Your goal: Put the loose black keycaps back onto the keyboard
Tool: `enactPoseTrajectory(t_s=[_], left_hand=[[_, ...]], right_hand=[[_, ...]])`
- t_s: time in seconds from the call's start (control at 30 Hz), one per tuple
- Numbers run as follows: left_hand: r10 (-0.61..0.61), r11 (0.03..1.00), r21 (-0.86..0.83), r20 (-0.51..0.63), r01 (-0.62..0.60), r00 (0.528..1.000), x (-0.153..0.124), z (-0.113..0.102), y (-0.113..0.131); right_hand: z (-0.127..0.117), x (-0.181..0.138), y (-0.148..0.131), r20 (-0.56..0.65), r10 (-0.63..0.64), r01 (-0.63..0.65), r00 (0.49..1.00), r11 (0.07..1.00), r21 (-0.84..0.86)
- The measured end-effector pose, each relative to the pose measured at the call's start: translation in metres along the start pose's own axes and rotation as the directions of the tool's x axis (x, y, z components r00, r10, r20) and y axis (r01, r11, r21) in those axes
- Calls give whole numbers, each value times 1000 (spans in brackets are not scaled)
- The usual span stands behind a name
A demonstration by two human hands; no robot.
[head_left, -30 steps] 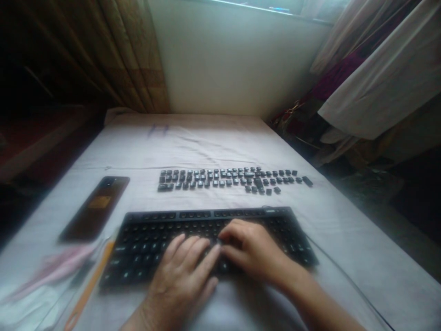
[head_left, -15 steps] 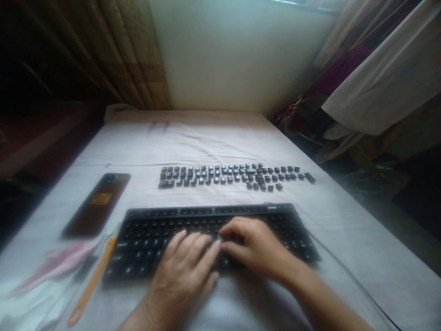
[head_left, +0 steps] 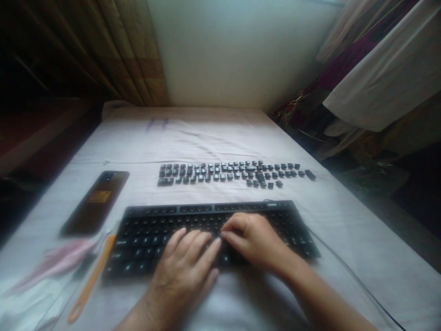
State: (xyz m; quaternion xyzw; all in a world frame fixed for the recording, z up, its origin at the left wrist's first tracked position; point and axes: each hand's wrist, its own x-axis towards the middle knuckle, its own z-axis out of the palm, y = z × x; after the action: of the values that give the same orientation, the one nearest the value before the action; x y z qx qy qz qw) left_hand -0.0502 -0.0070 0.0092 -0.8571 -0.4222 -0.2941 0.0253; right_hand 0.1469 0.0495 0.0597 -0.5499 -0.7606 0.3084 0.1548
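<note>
A black keyboard [head_left: 138,230] lies across the table in front of me, with keycaps in its lower left rows and bare key sockets in the upper rows. My left hand [head_left: 188,262] rests on its middle, fingers stretched out and index fingertip near the right hand. Thumb and index finger of my right hand [head_left: 255,239] are pinched together over the middle keys; anything between them is too small and hidden to make out. Beyond the keyboard, loose black keycaps [head_left: 216,176] are laid out in rows on the pale cloth.
A dark phone [head_left: 96,202] lies at the left. An orange flat-handled tool [head_left: 91,280] sits beside the keyboard, near a pink and white cloth [head_left: 58,264]. The keyboard cable [head_left: 354,273] trails to the right. A curtain [head_left: 138,55] and hanging clothes [head_left: 386,87] flank the table.
My right hand's pinched fingertips have shifted up slightly, and the small greyish piece seen by them before no longer shows. The left hand stays nearly still. The view has tilted a little.
</note>
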Motion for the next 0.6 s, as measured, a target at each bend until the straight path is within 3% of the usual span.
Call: enactPoseTrajectory(t_s=[0.6], left_hand=[[0,1000,11,6,0,1000,1,2,1]], right_hand=[[7,1,-2,-10,34,-35,999,997,-67]])
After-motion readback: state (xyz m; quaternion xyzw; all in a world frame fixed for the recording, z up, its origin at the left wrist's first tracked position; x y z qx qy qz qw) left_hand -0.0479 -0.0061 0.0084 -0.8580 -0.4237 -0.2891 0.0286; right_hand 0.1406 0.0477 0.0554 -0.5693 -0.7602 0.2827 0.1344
